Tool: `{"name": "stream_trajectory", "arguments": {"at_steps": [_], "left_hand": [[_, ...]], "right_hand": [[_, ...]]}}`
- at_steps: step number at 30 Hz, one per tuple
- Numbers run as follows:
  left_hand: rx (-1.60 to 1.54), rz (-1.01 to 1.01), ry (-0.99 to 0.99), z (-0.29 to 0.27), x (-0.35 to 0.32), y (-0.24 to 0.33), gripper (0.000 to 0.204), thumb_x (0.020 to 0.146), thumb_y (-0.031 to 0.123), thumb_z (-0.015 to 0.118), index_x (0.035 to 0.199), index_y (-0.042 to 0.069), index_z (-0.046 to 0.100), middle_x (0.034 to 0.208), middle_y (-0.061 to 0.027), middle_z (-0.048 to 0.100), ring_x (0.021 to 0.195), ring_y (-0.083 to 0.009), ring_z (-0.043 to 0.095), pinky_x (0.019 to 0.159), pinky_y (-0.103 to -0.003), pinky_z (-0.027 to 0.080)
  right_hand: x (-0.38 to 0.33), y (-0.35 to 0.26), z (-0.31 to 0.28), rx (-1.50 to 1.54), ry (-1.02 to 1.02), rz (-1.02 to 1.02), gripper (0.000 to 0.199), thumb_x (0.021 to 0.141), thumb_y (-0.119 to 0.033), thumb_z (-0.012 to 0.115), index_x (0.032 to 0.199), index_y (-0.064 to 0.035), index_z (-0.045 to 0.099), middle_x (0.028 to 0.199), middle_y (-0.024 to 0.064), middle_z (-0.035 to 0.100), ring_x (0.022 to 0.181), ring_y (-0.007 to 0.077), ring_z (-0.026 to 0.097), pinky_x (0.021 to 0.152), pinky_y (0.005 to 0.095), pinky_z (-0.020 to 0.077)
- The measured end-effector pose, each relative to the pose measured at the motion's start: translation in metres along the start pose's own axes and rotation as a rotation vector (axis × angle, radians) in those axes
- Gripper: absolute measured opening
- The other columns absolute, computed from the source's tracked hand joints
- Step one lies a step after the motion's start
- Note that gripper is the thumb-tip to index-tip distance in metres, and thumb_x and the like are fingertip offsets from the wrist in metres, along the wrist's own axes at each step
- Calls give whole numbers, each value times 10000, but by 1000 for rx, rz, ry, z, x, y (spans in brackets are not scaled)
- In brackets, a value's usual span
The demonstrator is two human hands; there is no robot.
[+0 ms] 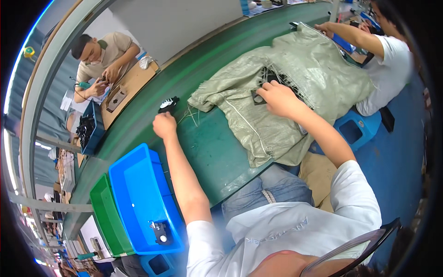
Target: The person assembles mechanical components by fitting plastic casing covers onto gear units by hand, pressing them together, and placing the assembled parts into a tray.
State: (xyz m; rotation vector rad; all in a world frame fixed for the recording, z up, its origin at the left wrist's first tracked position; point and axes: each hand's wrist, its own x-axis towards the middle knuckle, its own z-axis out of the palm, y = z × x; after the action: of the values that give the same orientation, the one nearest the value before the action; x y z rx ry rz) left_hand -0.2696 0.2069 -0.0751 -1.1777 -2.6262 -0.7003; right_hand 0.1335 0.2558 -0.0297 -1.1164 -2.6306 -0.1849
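We log the green bin (107,217) and blue bin (138,194) at far left, the blue one holding a single small black part (161,231). Our left hand (164,125) is closed in a fist beside a black part (168,104) on the green belt (207,152); whether it grips anything we cannot tell. Our right hand (277,98) reaches into the torn opening of the pale green woven sack (295,78), fingers pinching a black part (258,97). Risk: loose frayed strands could snag the part and drag others out. No labels are legible.
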Motion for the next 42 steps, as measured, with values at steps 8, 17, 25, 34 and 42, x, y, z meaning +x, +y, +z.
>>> {"name": "stream_trajectory", "arguments": {"at_steps": [8,17,25,34,42], "left_hand": [[-290,66,301,-133,-56,68,296,861,270,666,854,-15,744,719,-132,704,617,-287,637,618,-382,515],[-1600,-240,679,-136,-196,90,222,979,208,536,849,36,586,821,-63,605,703,-155,538,666,-269,464],[-1813,-250,269,-93,-201,77,259,999,257,500,811,80,525,797,-52,554,686,-136,503,637,-263,434],[-1649,-365,194,-75,-194,75,261,994,253,508,804,76,533,742,-22,532,659,-113,475,621,-253,419],[-1580,-416,157,-74,-191,90,252,981,223,516,782,68,533,731,-1,518,667,-80,457,624,-235,405]], "right_hand": [[19,21,38,-40,-121,-85,496,732,-62,683,1214,-67,570,1116,146,609,963,331,573,835,407,496],[-14,-9,-44,1167,-241,261,782,684,16,732,1392,-41,405,1296,181,574,948,256,645,738,331,531],[-78,-74,-40,1681,536,217,749,679,110,687,1322,-97,364,1497,219,379,852,292,669,635,307,536],[-45,-100,7,2252,375,-96,585,755,5,636,1237,-175,356,1580,245,193,906,407,664,599,319,542],[-31,-119,20,2261,197,166,523,849,-171,553,1319,-186,323,1554,257,237,937,428,655,651,352,554]]}}
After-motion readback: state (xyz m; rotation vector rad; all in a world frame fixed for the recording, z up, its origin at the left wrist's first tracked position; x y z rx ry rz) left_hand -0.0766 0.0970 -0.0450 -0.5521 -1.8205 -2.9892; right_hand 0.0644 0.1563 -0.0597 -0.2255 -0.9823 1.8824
